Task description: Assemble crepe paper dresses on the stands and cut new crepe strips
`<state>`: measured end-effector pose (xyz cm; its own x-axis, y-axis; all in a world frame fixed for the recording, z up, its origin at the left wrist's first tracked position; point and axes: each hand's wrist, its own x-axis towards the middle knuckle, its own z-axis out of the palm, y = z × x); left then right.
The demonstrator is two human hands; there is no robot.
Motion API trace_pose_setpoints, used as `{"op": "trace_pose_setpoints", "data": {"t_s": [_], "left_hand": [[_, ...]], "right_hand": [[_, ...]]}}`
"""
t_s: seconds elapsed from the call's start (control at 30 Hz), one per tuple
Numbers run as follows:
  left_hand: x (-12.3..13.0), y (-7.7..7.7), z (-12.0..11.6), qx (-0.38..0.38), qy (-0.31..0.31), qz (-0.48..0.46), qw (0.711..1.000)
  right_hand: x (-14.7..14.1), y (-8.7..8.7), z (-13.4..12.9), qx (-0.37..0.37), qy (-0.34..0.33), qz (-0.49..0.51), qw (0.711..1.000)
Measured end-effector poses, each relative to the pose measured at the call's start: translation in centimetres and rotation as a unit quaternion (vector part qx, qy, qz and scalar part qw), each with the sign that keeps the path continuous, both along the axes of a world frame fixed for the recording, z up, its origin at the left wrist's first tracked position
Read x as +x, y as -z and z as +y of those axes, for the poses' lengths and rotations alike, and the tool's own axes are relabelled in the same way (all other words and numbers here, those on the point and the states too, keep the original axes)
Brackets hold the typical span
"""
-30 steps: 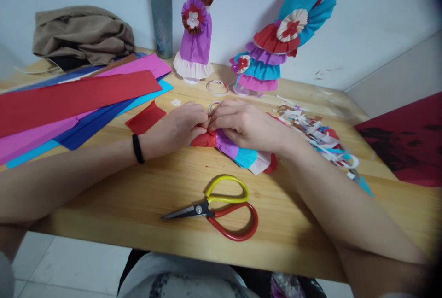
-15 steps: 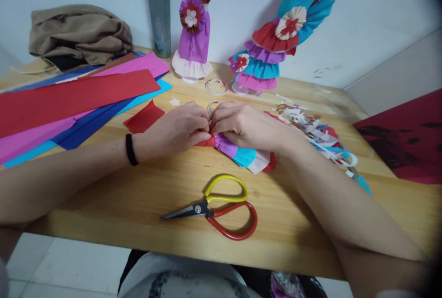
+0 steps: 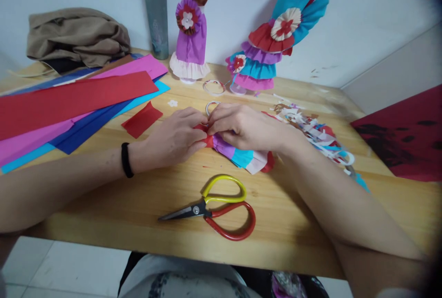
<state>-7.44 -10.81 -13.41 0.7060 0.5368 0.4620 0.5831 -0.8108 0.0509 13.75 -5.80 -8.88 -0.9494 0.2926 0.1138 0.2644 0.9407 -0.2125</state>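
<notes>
Pinching the long, ruffled, multicoloured paper piece (image 3: pixel 241 156) on the pale wooden table (image 3: pixel 113 210), the left hand (image 3: pixel 176 137) and right hand (image 3: pixel 243 126) meet at its left-lying red section, probably to keep folds tight.

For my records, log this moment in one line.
left hand: holding ruffled paper piece | right hand: same piece | scissors: on table, untouched

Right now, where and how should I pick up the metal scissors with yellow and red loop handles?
I'd take the scissors by their yellow loop handle and red loop handle, coming from the right: they lie flat on the wooden table with both wide loops toward that side, uncovered, and the dark, pointed blades toward the left.
</notes>
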Motion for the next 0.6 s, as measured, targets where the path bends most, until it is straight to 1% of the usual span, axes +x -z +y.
{"op": "trace_pose_setpoints", "data": {"t_s": [0.1,0.27,0.37,0.47,0.6], "left_hand": [[-0.06,0.11,0.01,-0.016,-0.005,-0.005,1.000],[-0.26,0.53,0.25,-0.049,-0.031,-0.050,0.997],[-0.31,0.65,0.29,-0.053,-0.019,-0.059,0.997],[-0.32,0.64,0.25,-0.045,-0.011,-0.043,0.998],[-0.31,0.67,0.21,-0.017,-0.012,-0.020,1.000]], "right_hand": [[-0.11,0.29,0.11,0.001,-0.014,-0.005,1.000],[-0.15,0.25,0.15,-0.001,-0.042,0.010,0.999],[-0.11,0.04,-0.04,0.003,-0.033,-0.008,0.999],[0.00,-0.11,-0.16,-0.003,-0.022,-0.016,1.000],[0.12,-0.19,-0.15,-0.007,-0.006,0.011,1.000]]}}
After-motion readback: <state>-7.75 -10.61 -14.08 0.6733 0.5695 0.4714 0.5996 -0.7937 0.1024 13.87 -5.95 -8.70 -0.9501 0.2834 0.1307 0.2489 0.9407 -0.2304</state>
